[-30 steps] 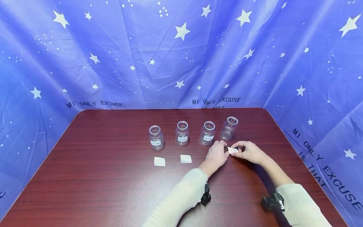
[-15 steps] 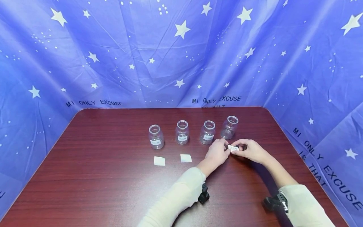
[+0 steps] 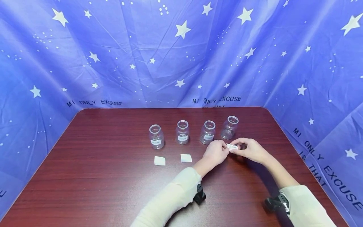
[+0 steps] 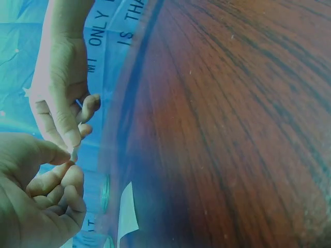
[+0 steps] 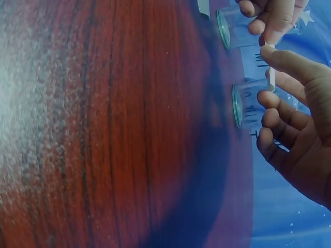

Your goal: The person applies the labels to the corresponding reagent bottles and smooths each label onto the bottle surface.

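A small white printed label [image 3: 232, 147] is held up over the table between both hands. My left hand [image 3: 216, 152] pinches its left edge between thumb and index finger; the left wrist view has these fingertips meeting at the label's end. From the other side my right hand [image 3: 250, 149] holds the label with the thumb and fingertips, and its white edge [image 5: 272, 75] shows there in the right wrist view. Just behind the hands stands a clear glass jar [image 3: 229, 128] with no label on it. Left of that is another jar [image 3: 208, 129] bearing a white printed label.
Two more labelled glass jars stand further left, one near the middle [image 3: 182, 130] and one at the end [image 3: 156, 135]. In front of them lie two white paper pieces, one left [image 3: 159, 161] and one right [image 3: 186, 158], on the dark red wooden table [image 3: 93, 176].
The left fingertips have closed in on the label's left end, and the left forearm has shifted slightly left. The label has tilted a little in the right hand. Jars and paper pieces stay put.
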The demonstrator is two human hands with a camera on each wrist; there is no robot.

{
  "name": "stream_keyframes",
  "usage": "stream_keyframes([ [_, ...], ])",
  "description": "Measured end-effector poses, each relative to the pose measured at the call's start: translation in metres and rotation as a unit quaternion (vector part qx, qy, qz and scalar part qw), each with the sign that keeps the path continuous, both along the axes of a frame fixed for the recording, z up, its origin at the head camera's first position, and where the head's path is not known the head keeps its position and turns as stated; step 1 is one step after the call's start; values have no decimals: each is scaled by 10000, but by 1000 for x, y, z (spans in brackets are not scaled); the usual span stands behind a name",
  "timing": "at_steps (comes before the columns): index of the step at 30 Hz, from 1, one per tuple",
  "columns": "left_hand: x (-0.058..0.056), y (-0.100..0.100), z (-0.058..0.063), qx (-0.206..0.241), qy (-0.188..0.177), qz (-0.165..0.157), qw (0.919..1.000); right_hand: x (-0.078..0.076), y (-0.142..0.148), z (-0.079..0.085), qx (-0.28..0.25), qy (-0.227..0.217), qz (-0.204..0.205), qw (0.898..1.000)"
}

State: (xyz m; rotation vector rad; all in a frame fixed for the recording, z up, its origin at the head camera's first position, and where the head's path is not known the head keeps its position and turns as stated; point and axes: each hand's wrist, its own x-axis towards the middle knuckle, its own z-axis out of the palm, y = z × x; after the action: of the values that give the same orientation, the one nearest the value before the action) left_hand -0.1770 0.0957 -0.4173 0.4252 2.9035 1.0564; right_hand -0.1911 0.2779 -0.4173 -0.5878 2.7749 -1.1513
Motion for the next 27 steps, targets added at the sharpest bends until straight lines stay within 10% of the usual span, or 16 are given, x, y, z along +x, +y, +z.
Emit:
stream_keyframes([
  [17,-1,-22,-6,1207,-643,-264,9903,2,-7,3,106,152,87,9998],
  [27,-2,-30,-6,1397,-364,-307,9890,8,-20,11,-105,807,-34,9967],
])
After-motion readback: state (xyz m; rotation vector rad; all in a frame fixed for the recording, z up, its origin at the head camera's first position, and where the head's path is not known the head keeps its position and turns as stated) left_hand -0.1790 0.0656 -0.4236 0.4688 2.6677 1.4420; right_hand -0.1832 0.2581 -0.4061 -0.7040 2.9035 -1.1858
